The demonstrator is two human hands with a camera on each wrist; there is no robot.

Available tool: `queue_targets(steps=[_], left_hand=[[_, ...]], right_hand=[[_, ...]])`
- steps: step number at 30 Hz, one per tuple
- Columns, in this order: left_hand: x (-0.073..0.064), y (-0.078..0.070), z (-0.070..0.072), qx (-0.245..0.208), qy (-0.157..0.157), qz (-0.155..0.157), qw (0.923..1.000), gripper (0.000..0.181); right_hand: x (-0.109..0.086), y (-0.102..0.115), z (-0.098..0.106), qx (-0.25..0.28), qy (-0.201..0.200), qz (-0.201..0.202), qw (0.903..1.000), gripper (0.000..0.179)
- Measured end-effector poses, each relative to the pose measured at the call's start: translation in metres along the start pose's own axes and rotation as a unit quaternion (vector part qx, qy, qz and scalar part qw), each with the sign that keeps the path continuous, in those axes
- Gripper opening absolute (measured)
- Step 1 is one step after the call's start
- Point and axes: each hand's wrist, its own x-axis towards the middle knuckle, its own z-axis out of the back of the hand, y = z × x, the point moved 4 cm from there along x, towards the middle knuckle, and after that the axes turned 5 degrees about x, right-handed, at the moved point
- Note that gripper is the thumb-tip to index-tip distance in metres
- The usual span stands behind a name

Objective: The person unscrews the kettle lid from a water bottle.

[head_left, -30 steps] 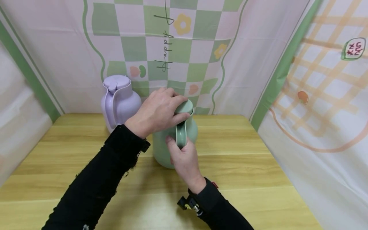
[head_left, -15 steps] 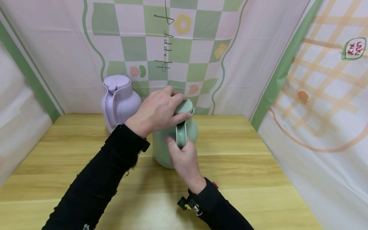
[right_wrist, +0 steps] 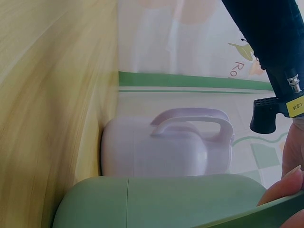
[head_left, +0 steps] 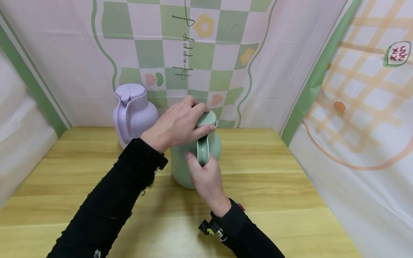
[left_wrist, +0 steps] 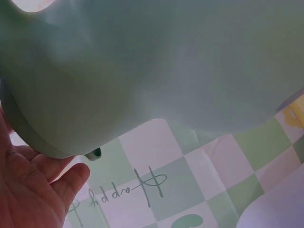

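A green vacuum jug [head_left: 182, 168] stands upright on the wooden table. My left hand [head_left: 180, 122] lies over its lid [head_left: 209, 118], with the thumb along the near edge. In the left wrist view, my left hand's fingers [left_wrist: 71, 183] curl at the lid's rim, beside the jug's smooth body [left_wrist: 142, 71]. Below, my right hand [head_left: 208, 179] grips the jug's handle [head_left: 203, 152], thumb on its left side. The fingers behind the handle are mostly hidden. A dark gap shows under the lid, near the handle's top.
A lilac jug [head_left: 140, 116] of the same shape stands behind on the left, its lid on. It appears beyond the green jug in the right wrist view. Patterned cloth [head_left: 200, 53] hangs along the back and both sides of the wooden table [head_left: 264, 200].
My left hand's fingers have shifted very slightly on the lid. The right hand keeps its grip on the handle, and both jugs stay in place.
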Motion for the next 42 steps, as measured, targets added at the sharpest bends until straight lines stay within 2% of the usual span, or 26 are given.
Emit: queue_targets(steps=[10, 25, 35, 42], left_hand=[[0.003, 0.001, -0.002, -0.002, 0.014, -0.005, 0.9999, 0.052], [-0.002, 0.000, 0.003, 0.045, -0.009, 0.004, 0.9989, 0.054], [-0.006, -0.001, 0.007, 0.058, 0.005, 0.026, 0.9980, 0.062], [-0.007, -0.003, 0.009, 0.090, 0.010, 0.026, 0.9955, 0.063]], right_hand=[[0.001, 0.001, -0.001, 0.002, 0.004, 0.007, 1.0000, 0.040], [0.000, 0.000, -0.001, 0.004, 0.009, 0.004, 0.9999, 0.040], [0.000, -0.001, -0.001, 0.009, 0.008, 0.000, 0.9999, 0.039], [0.000, 0.000, -0.001, 0.006, 0.003, -0.001, 1.0000, 0.037]])
